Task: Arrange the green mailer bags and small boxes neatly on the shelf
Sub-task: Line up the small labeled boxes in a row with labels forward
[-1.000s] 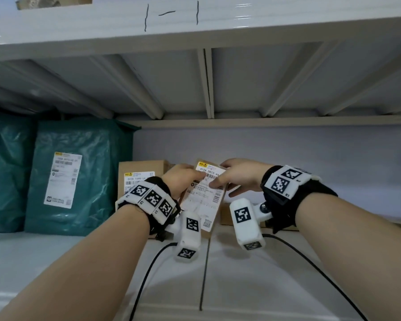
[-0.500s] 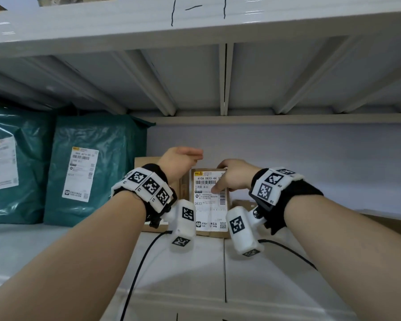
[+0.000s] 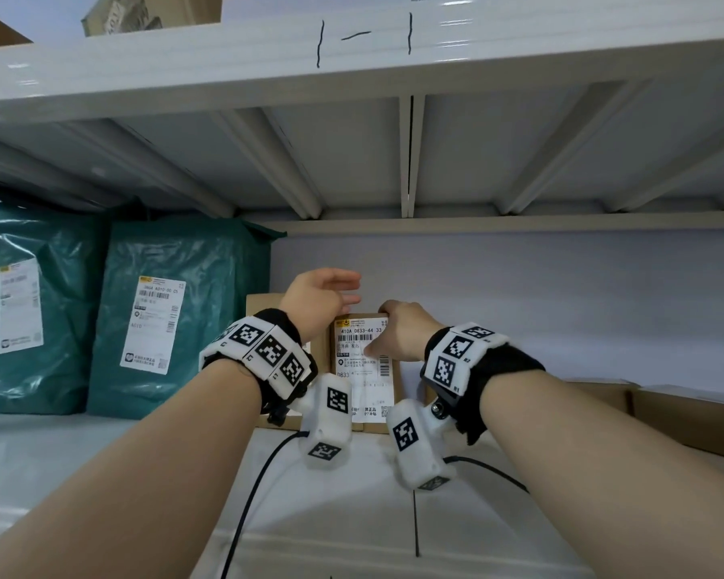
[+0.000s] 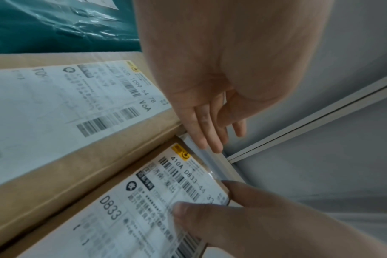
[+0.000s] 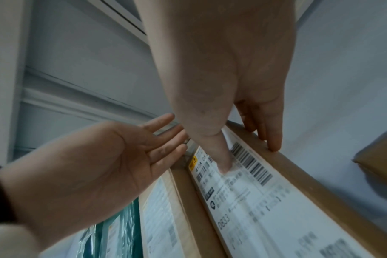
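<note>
A small brown box (image 3: 366, 371) with a white label stands upright on the white shelf (image 3: 101, 461), close against a taller brown box (image 3: 264, 311) on its left. My right hand (image 3: 387, 332) pinches the small box's top right corner, thumb (image 5: 223, 165) on the label and fingers (image 5: 273, 143) over the edge. My left hand (image 3: 325, 292) is open with straight fingers (image 4: 210, 137), just above the tops of both boxes; I cannot tell whether it touches them. Two green mailer bags (image 3: 185, 319) (image 3: 30, 311) stand upright to the left.
The upper shelf (image 3: 352, 64) with its ribs hangs low over the hands. More brown boxes (image 3: 686, 415) lie at the right of the shelf. The grey back wall (image 3: 519, 294) is close behind the boxes. Black cables (image 3: 251, 495) trail over the shelf front.
The small box, held tilted by both hands a second ago, now stands upright beside the taller box. My left hand has let go, opened and risen; my right hand keeps its grip.
</note>
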